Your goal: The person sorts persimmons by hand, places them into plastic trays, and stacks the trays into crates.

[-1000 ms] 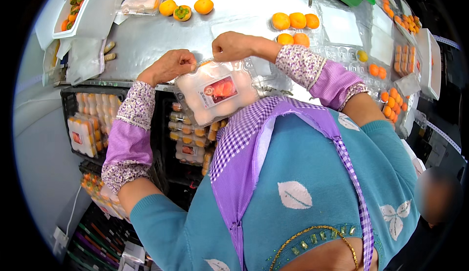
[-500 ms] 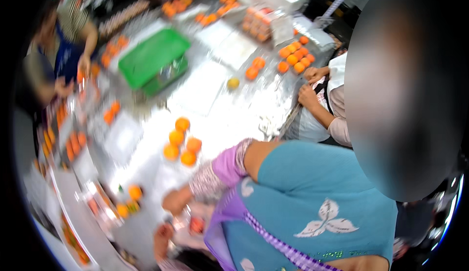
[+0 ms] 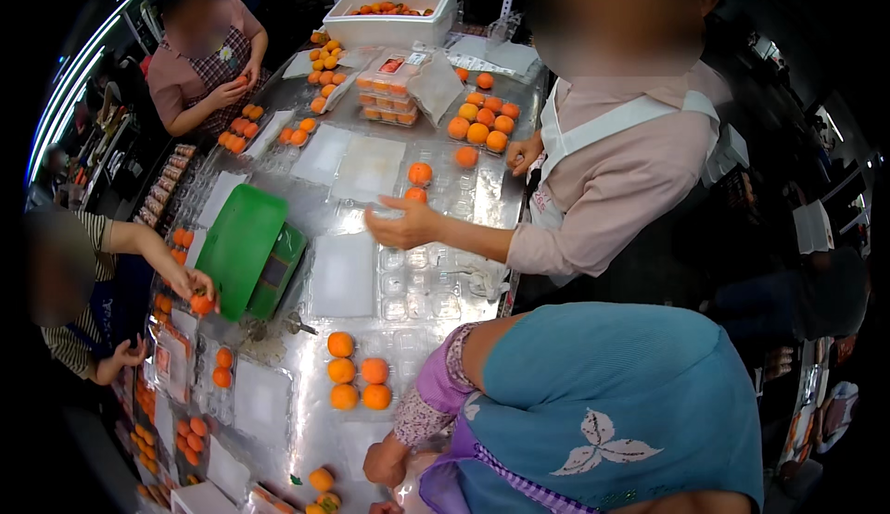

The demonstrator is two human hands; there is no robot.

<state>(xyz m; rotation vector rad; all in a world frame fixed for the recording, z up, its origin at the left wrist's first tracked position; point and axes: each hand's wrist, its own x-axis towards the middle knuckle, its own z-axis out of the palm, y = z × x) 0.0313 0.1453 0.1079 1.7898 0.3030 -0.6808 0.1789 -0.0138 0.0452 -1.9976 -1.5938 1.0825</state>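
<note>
My right hand (image 3: 385, 461) is low over the near side of the table, its arm in a purple patterned sleeve cover. Its fingers curl downward and closed beside some shiny clear plastic (image 3: 406, 491); what they grip is hidden. Only a sliver of my left hand (image 3: 385, 507) shows at the bottom edge, its fingers out of sight. Just beyond my right hand lies a clear moulded tray (image 3: 408, 352) holding several persimmons (image 3: 343, 370) in two columns. A few more persimmons (image 3: 321, 480) lie to the left of my hands.
A green weighing scale (image 3: 243, 253) stands mid-table. Packed clear boxes (image 3: 389, 97) are stacked farther back, before a white foam box (image 3: 394, 18). A co-worker's hand (image 3: 408, 224) reaches in from the right; another co-worker's hand (image 3: 199, 291) holds a persimmon at left.
My view has swung, and the scene sharpens. My hands now sit lower in the picture, the left almost out of it. The co-worker at right has stretched a hand over the table.
</note>
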